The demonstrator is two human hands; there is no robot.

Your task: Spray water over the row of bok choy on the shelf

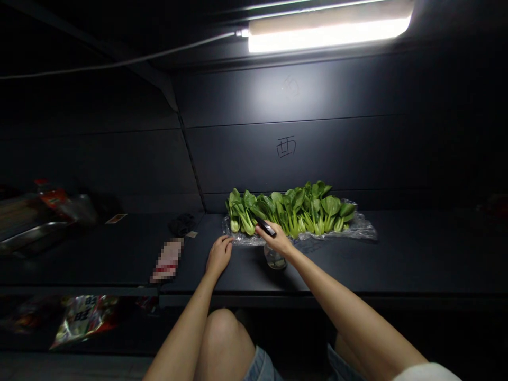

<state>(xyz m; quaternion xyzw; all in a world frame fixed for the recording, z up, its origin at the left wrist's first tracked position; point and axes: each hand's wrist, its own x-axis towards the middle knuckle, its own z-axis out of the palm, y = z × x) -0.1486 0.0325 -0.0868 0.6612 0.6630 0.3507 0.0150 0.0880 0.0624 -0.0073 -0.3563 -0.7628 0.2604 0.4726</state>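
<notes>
“At the dark grey metal shelf [357,264], which way does the clear, rounded bottle with a black spray head [275,260] point?”

“From my end, it leans near upright, head aimed forward-left at the leafy green bok choy [294,211]. I have my right hand [279,242] closed round its neck; my left hand [219,257] rests loosely open, empty.”

“And the room?”

“Dark, under a white tube light [329,33]. Crumpled clear plastic film [365,230] borders the bok choy, just past the bottle.”
</notes>
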